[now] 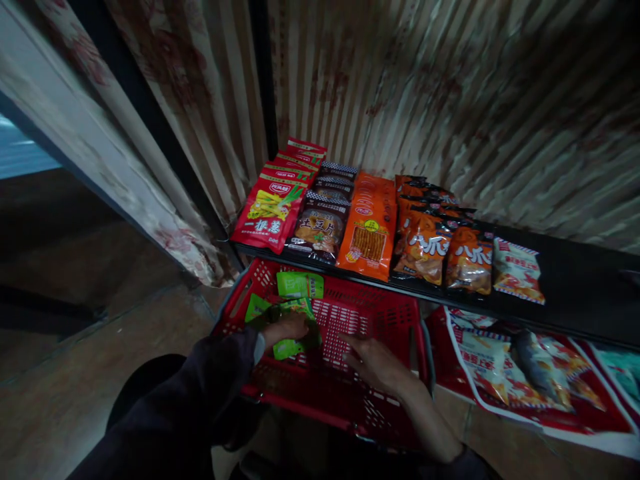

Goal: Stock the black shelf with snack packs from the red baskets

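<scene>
Inside the red basket point(345, 320), the left hand point(287, 328) is on some green snack packets point(300, 285), can't really tell if it's pinching; right hand point(373, 360) hangs nearby, fingers loosely spread.

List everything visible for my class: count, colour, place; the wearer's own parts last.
Shelf: one, black, centre to right.
Onion packets: several, red, shelf's left end.
Potato packets: several, brown, next right.
Stick packets: several, orange, beside those.
Shiny packets: several, orange and black, farther right.
Pale packet: one, whitish, beyond those.
Basket: one, red, before shelf.
Basket packets: several, green, left inside.
Containers: apparently two, red, beneath shelf.
Lower packets: several, mostly whitish, inside those.
Curtain: count unclear, cream, behind shelf.
Posts: at least two, black, left.
Floor: one, brownish, tiled, below.
Sleeves: two, dark, bottom.
Left hand: one, bare, on basket packets.
Right hand: one, bare, over basket.
</scene>
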Motion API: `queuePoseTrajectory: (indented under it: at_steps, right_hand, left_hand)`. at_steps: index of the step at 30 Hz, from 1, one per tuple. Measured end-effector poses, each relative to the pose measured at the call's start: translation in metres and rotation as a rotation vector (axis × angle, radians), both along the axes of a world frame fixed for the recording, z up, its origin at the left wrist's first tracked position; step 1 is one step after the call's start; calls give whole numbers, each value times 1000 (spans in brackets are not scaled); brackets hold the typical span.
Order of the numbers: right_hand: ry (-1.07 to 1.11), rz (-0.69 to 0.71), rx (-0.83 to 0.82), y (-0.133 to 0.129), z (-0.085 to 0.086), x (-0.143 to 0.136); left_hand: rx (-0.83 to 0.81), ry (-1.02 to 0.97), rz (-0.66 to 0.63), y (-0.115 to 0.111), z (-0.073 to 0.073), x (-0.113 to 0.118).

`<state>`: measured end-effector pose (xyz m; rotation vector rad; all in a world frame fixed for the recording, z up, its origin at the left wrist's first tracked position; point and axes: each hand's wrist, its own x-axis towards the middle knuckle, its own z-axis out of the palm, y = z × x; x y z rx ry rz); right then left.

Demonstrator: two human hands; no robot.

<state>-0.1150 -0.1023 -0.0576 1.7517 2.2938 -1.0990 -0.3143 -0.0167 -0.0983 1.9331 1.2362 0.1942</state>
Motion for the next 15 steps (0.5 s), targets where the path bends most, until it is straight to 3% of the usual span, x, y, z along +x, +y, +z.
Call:
queuePoseTrajectory:
  at_steps: [7,15]
  right_hand:
    - [13,30,-52,-27,3,-31]
    - [-162,-16,-68,-50,10,-30]
  left_hand:
    - [-110,58,-302,-38,3,32]
    - [-62,64,-399,-75,31,16]
